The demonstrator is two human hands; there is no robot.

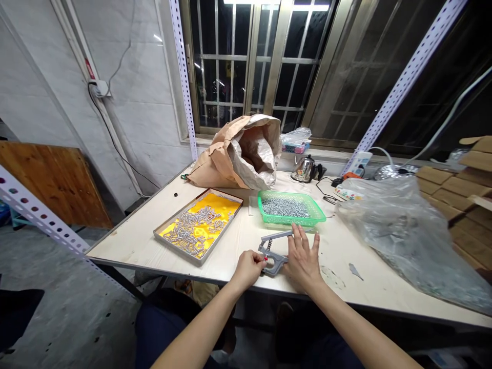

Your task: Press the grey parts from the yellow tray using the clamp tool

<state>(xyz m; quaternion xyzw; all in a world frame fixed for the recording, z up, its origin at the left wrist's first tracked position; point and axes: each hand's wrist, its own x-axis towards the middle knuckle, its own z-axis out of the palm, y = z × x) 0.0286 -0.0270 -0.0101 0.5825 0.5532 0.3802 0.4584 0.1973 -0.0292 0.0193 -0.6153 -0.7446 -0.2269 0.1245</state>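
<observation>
A grey hand tool (273,262) with a hinged lever and a dark coil spring stands at the table's front edge. My right hand (303,259) has hold of its handle end, the fingers long and slightly apart over the lever, the thumb mostly hidden. At the tool's other end, my left hand (249,266) is closed in a pinch beside a small red spot; what lies between the fingertips is too small to make out. Just behind the tool sits a green plastic basket (319,218) holding many small metal pieces (284,207).
Left of the basket lies a shallow tray (200,261) with a yellow bottom and scattered small metal cylinders (188,236). Farther back are an open paper sack (219,169) and a steel kettle (303,169). Clear plastic sheeting (407,220) and stacked cardboard boxes (461,195) occupy the right.
</observation>
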